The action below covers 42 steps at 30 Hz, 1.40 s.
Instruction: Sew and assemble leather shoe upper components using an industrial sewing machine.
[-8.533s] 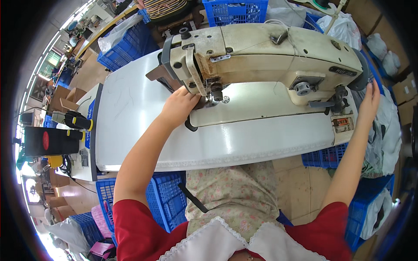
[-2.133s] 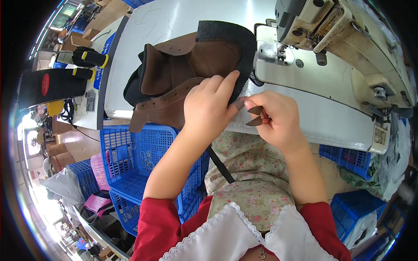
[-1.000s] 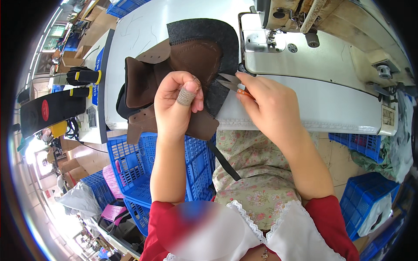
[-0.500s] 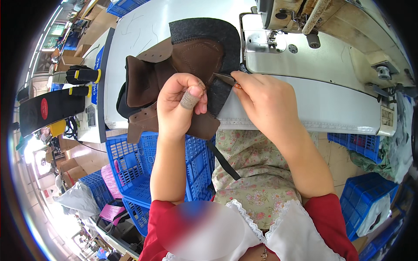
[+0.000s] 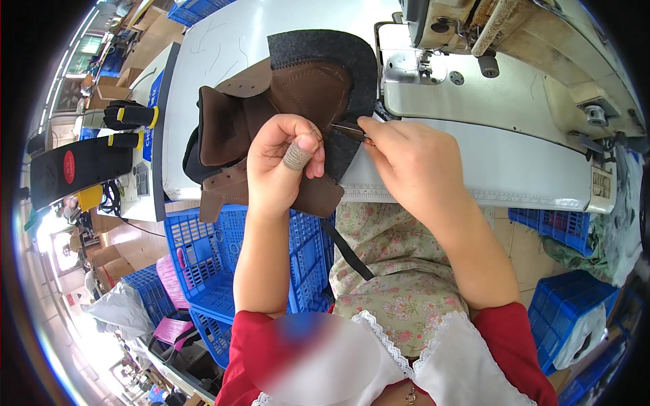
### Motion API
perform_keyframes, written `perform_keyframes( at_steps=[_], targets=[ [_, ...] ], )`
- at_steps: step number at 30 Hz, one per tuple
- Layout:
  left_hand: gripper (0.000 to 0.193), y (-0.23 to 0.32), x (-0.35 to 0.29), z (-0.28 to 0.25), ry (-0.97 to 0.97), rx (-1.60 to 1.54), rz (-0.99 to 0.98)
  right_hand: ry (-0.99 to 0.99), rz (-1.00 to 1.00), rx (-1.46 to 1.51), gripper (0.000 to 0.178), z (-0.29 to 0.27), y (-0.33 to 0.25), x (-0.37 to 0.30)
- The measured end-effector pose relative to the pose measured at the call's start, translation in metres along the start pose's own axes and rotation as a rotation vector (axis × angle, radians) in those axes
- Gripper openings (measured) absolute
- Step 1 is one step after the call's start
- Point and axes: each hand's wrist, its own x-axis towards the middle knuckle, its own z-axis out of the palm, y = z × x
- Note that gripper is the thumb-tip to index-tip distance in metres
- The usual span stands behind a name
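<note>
A brown leather boot upper [image 5: 308, 91] with a wide black felt-like border lies on the white table, its lower flaps hanging over the front edge. My left hand [image 5: 281, 162] is closed in a pinch at the upper's near side, tan tape wound round one digit. What exactly lies between those fingertips is hidden. In my right hand [image 5: 420, 166] is a slim pointed metal tool [image 5: 349, 127], like tweezers or thread snips; the fingers hide its rear part. Its tip points left, at the seam between leather and black border, close to my left fingertips.
Right of the upper stands a sewing machine [image 5: 467, 78] with a metal bed. Loose threads [image 5: 210, 40] lie on the white tabletop [image 5: 237, 24]. A blue plastic crate [image 5: 210, 271] sits below the table's front edge, with another blue crate [image 5: 569, 311] at lower right.
The tool's angle has shifted slightly, and my right fingers sit a little differently on it. My left hand keeps its pinch. The whole view has moved a touch.
</note>
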Motion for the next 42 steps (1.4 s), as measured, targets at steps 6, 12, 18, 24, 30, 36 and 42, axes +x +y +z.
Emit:
perform_keyframes(
  at_steps=[6,12,18,24,30,36,42],
  targets=[
    [0.012,0.004,-0.002,0.0,-0.032,0.001,0.029,0.061,0.013,0.045,0.027,-0.002,0.004,-0.002],
    [0.034,0.043,-0.038,0.02,-0.787,0.824,-0.08,0.129,0.217,0.15,0.031,-0.023,0.018,-0.013],
    [0.085,0.076,-0.066,0.022,-0.619,1.483,0.265,0.135,0.272,0.227,0.032,-0.032,0.019,-0.02],
    [0.064,0.039,-0.064,-0.008,-0.421,2.103,0.261,0.175,0.263,0.294,0.033,-0.038,0.013,-0.023],
    [0.054,0.066,-0.064,-0.028,-0.108,1.553,0.338,0.126,0.342,0.359,0.038,-0.054,0.001,-0.024],
    [0.05,0.078,-0.083,-0.04,0.254,1.08,0.116,0.04,0.215,0.327,0.025,-0.055,-0.028,-0.001],
    [0.043,0.073,-0.086,-0.037,0.368,0.891,0.19,0.081,0.078,0.295,0.012,-0.025,-0.035,0.05]
  ],
)
